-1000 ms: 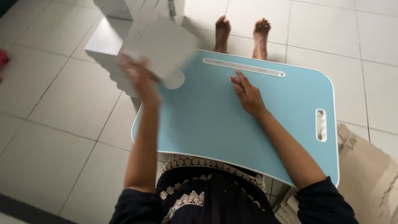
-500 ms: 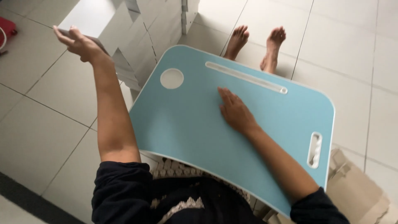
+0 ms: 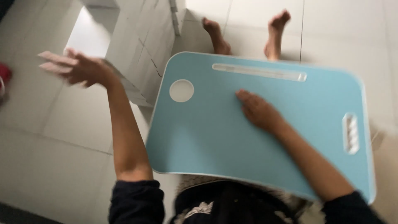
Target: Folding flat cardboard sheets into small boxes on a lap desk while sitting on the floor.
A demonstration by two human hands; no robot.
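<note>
The right hand point(image 3: 259, 111) lies flat, fingers spread, on the light-blue rounded plastic lap-desk surface point(image 3: 207, 141) across the person's legs. The left hand point(image 3: 81, 68), open and blurred, reaches out over the pale tiled floor point(image 3: 49, 157) beside white stacked boxes point(image 3: 141, 37).

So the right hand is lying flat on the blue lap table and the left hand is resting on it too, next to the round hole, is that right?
Not quite. The head view shows the right hand flat on the blue lap table, but the left hand is off it, stretched out to the side above the floor tiles, away from the round hole.
</note>
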